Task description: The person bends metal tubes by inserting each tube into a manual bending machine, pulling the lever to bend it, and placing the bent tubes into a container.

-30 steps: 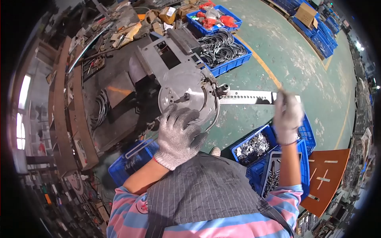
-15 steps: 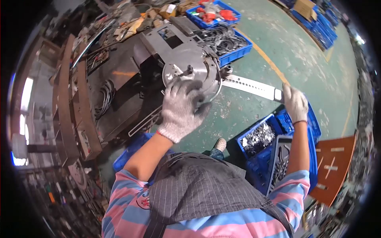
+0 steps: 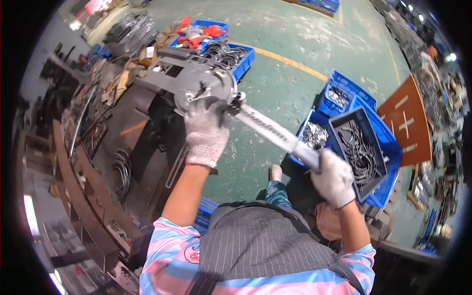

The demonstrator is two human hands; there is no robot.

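My gloved right hand (image 3: 333, 178) is wrapped round the end of a long flat metal lever (image 3: 270, 130) with a row of holes. The lever runs up and left to the rim of a round metal disc (image 3: 216, 84) on a bench machine. My gloved left hand (image 3: 206, 130) is at the near edge of the disc, its fingers curled over and close together. What lies under those fingertips is hidden. A small upright fitting (image 3: 200, 90) stands on the disc just beyond them.
Right of the lever are blue crates (image 3: 378, 189) and a grey bin (image 3: 361, 110) of curved metal pieces. Behind the disc, a blue crate (image 3: 242, 66) holds bent metal rings. Wire coils (image 3: 121, 172) lie on the bench at left. An orange board (image 3: 410, 115) stands at right.
My right hand has swung the lever toward me, from pointing out right to slanting down right. My left hand remains at the disc, its fingers more curled. The view has turned rightward.
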